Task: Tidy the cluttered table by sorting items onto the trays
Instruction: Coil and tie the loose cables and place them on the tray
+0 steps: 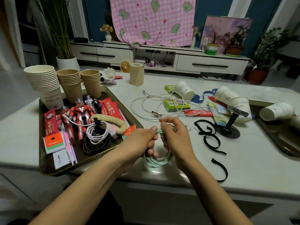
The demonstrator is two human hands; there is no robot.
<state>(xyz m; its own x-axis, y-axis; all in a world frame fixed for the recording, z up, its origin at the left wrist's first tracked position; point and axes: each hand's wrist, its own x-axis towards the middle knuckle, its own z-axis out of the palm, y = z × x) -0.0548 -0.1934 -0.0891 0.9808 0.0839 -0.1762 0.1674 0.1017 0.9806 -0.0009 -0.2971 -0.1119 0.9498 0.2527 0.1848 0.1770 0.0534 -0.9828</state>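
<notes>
A mint-green cable (158, 160), wound into a loose coil, hangs over the tabletop (243, 159) near its front edge, gripped at the top by the left hand (142, 138) and right hand (176, 135). The dark tray (48, 169) at left is packed (cups (43, 78), toy figures (81, 112), sachets (112, 109), a coiled white cable (95, 133)); a second tray (282, 143) lies far right.

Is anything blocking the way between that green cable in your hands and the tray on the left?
Nothing visible does. The left hand and right hand hold the green cable right beside the tray; only bare table lies between.
</notes>
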